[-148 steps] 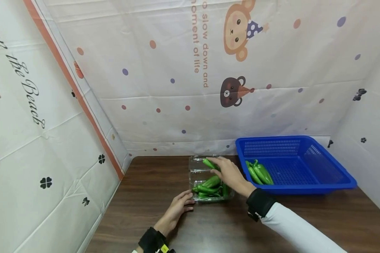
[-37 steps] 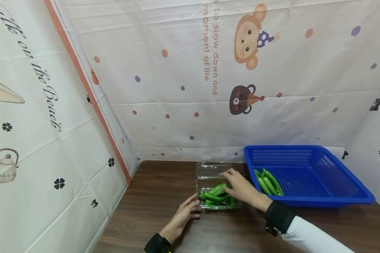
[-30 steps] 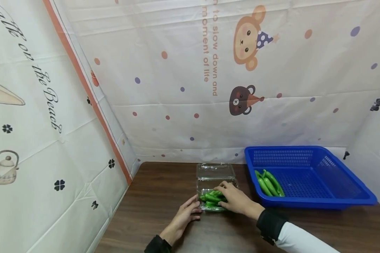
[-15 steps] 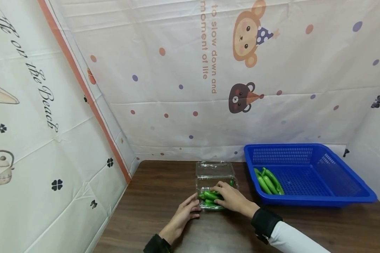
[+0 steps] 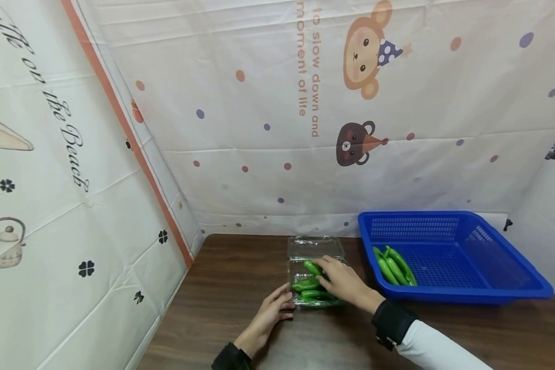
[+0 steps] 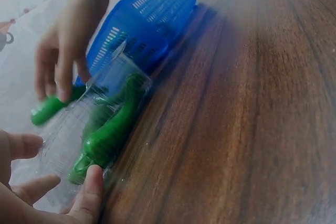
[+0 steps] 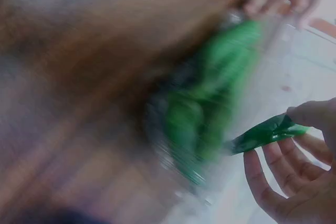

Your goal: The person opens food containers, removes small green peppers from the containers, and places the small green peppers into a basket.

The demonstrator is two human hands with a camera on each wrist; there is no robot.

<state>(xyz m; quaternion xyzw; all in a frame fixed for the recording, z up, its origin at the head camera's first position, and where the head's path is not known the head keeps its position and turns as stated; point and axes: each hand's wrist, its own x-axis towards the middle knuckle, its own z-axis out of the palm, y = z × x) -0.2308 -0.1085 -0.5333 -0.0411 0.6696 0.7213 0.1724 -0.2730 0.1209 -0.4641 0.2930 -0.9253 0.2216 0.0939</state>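
Note:
A clear plastic clamshell box (image 5: 315, 248) lies open on the brown table, several green peppers (image 5: 310, 294) in its near half. My right hand (image 5: 324, 268) hovers over the box and pinches one green pepper (image 5: 312, 267) between thumb and fingers; the right wrist view shows that pepper (image 7: 265, 136) held above the blurred pile (image 7: 210, 108). My left hand (image 5: 284, 304) rests with relaxed fingers against the box's near left corner, its thumb (image 6: 92, 192) touching the plastic. In the left wrist view the box's peppers (image 6: 113, 127) lie beside the lifted pepper (image 6: 50, 109).
A blue plastic basket (image 5: 490, 288) stands to the right of the box with a few green peppers (image 5: 393, 264) at its left end. Printed cloth walls close the table in on the left, back and right. Bare wood lies in front of both hands.
My right hand, buried among the box's peppers half a second ago, has come up a little with one pepper pinched in its fingers. The left hand has stayed at the box's corner.

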